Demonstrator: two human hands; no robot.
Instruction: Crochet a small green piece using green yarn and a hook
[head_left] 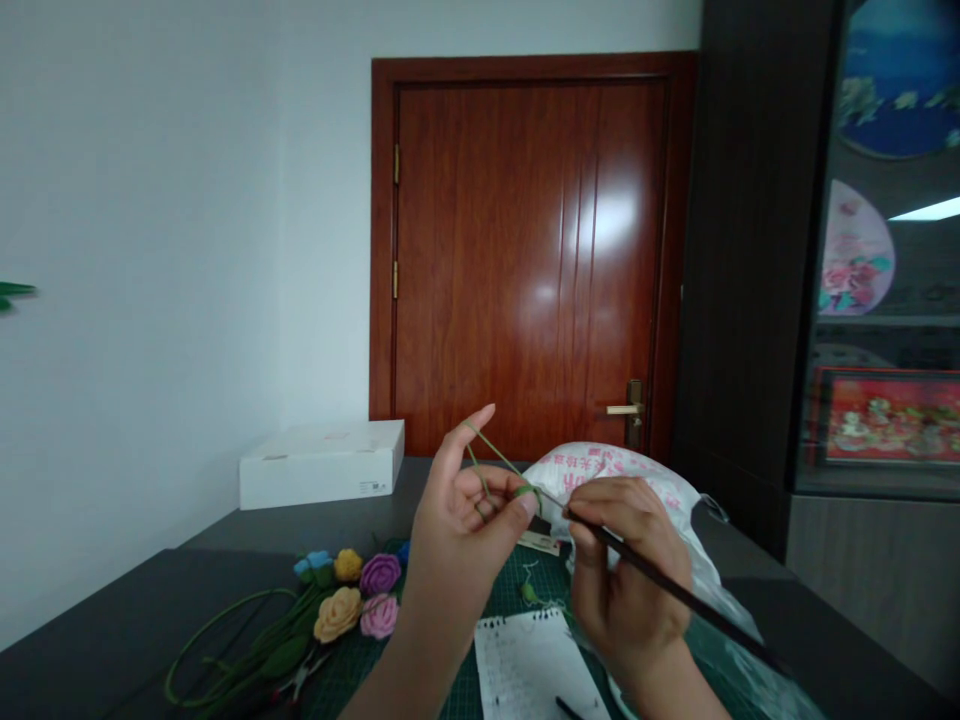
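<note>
In the head view, my left hand (469, 510) pinches a small piece of green crochet work (527, 491) between thumb and fingers. Its index finger points up, with green yarn (495, 446) looped over it and running down to the work. My right hand (628, 560) is closed round a crochet hook (675, 588) with a long dark handle. The hook's thin metal tip reaches left to the green work at my left fingertips. Whether the tip sits inside a stitch is too small to tell.
Crocheted flowers (339, 614) with green stems lie at left, near pliers (300, 678). A spiral notepad (529, 660) and pen (568, 708) rest on a green cutting mat (446, 700). Behind are a white plastic bag (637, 462) and a white box (322, 470).
</note>
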